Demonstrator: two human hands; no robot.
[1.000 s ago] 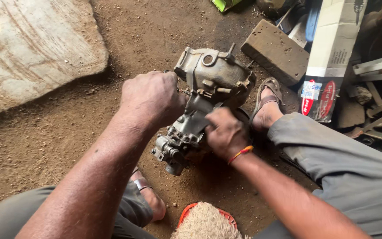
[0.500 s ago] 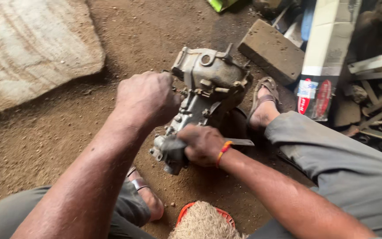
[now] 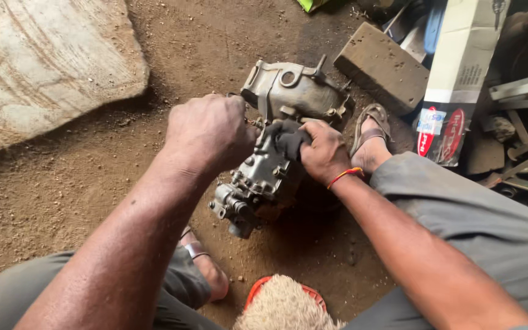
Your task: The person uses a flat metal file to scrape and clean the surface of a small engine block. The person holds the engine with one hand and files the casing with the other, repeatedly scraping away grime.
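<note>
While we crouch over bare dirt floor (image 3: 62,183) | left hand (image 3: 210,129) fisted on the greasy pump assembly (image 3: 270,165) between our feet | right hand (image 3: 324,150) clamps a dark rag (image 3: 288,139) on it | risk: greasy casting tips, slips, toward sandalled foot (image 3: 371,137)

This is a rough repair workshop with work done on the ground. The floor (image 3: 62,183) is bare packed dirt, dark with oil stains. A greasy metal engine part (image 3: 276,146) lies on it in the middle. At the far right sits a heap of scrap metal (image 3: 520,140), with a tall printed carton (image 3: 459,79) and a grimy brick (image 3: 381,66) beside it. A big flat stone slab (image 3: 38,61) lies at the far left.
</note>
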